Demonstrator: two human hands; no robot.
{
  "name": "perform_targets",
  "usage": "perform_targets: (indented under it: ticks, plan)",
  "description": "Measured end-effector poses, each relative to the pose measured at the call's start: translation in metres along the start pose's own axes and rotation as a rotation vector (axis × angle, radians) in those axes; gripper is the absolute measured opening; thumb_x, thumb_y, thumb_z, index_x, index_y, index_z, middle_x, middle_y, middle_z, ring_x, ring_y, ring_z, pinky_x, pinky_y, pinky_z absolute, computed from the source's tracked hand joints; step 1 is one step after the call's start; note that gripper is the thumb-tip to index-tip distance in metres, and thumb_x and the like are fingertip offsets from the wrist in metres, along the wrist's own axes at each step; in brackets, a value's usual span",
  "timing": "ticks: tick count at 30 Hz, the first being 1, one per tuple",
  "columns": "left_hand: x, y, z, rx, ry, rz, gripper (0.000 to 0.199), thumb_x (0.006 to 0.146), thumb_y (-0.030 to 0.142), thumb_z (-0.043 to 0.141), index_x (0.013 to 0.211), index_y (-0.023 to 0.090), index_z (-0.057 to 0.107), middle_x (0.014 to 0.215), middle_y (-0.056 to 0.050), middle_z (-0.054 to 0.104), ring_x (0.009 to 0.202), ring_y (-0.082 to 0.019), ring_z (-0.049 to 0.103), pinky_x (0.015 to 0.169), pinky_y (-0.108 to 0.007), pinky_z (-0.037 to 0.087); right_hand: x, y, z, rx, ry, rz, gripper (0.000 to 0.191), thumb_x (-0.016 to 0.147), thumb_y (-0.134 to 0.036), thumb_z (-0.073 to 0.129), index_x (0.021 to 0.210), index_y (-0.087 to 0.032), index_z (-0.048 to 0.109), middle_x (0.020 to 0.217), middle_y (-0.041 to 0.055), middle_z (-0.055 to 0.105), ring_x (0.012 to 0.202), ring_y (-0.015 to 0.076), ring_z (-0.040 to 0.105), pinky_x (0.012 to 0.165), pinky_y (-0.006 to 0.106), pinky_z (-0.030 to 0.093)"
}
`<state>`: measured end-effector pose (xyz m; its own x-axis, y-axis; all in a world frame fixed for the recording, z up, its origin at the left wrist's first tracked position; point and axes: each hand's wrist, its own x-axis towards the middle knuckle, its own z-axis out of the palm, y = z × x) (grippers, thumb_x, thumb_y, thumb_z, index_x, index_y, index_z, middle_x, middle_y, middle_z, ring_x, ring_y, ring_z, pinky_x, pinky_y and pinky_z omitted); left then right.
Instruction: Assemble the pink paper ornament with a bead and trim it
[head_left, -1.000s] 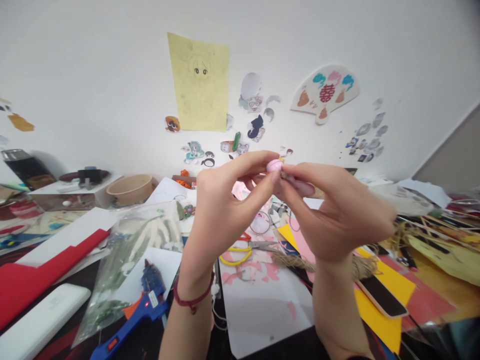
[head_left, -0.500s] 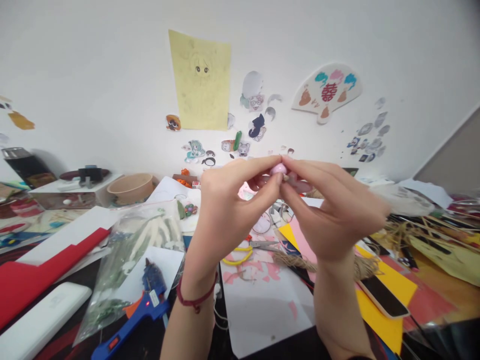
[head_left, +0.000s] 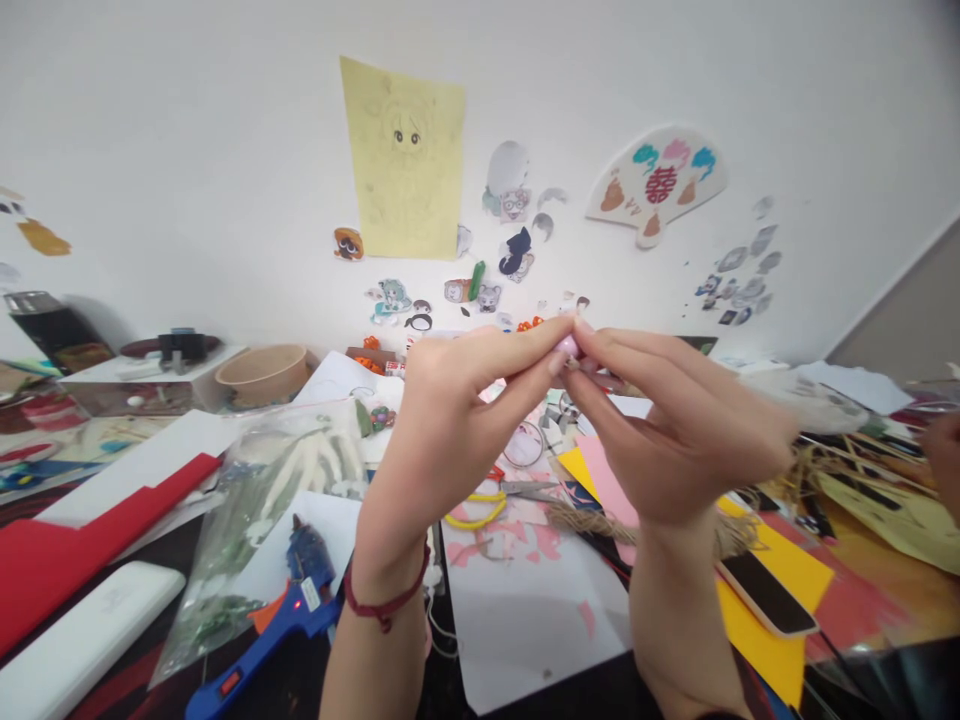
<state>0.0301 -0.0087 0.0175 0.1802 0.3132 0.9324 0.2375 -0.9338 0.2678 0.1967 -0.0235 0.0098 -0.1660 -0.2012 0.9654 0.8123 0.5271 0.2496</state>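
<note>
Both hands are raised above the cluttered table, their fingertips meeting around a small shiny pink piece (head_left: 568, 347). My left hand (head_left: 465, 420) pinches it between thumb and index finger from the left. From the right, my right hand (head_left: 667, 420) pinches at the same piece with thumb and fingertips. Most of the pink piece is covered by the fingers, so its full shape is hidden. Below the hands lie yellow-handled scissors (head_left: 480, 510) and a white sheet (head_left: 532, 620) with pink paper scraps on it.
A blue glue gun (head_left: 289, 620) with a red light lies at left, beside a plastic bag (head_left: 247, 530). Twine (head_left: 592, 522), a phone (head_left: 769, 593) and yellow paper (head_left: 780, 645) are at right. Another person's hand (head_left: 941, 455) shows at the right edge.
Both hands have shifted slightly right, and the fingers now cover more of the pink piece. Another person's hand has appeared at the right edge.
</note>
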Motion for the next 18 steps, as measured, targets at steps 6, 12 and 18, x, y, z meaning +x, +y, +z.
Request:
perform_targets:
  ticks: [6, 12, 18]
  plan:
    - [0.0005, 0.0007, -0.002, 0.0, -0.029, -0.005, 0.022, 0.098, 0.024, 0.069, 0.116, 0.028, 0.081, 0.094, 0.0, 0.083, 0.088, -0.02, 0.08, 0.076, -0.031, 0.066, 0.0006, -0.0002, 0.0002, 0.017, 0.008, 0.005, 0.025, 0.083, -0.005, 0.078, 0.1, -0.022, 0.079, 0.086, 0.0013, 0.083, 0.073, 0.0179, 0.079, 0.068, 0.028, 0.068]
    - [0.0007, -0.0003, -0.0028, 0.001, -0.054, -0.014, 0.023, 0.099, 0.025, 0.067, 0.117, 0.03, 0.081, 0.094, 0.001, 0.083, 0.079, -0.017, 0.077, 0.068, -0.029, 0.064, 0.0005, -0.001, -0.0006, 0.012, -0.013, 0.028, 0.028, 0.083, -0.006, 0.078, 0.103, -0.025, 0.079, 0.087, 0.0002, 0.082, 0.074, 0.0188, 0.079, 0.068, 0.031, 0.068]
    - [0.0001, 0.0008, -0.0016, 0.016, -0.057, -0.045, 0.024, 0.099, 0.029, 0.067, 0.119, 0.031, 0.08, 0.094, 0.0, 0.083, 0.073, -0.016, 0.074, 0.062, -0.03, 0.06, 0.0013, 0.0024, 0.0, 0.028, 0.019, -0.006, 0.026, 0.082, -0.004, 0.078, 0.1, -0.023, 0.079, 0.084, 0.0009, 0.082, 0.074, 0.0192, 0.079, 0.069, 0.03, 0.068]
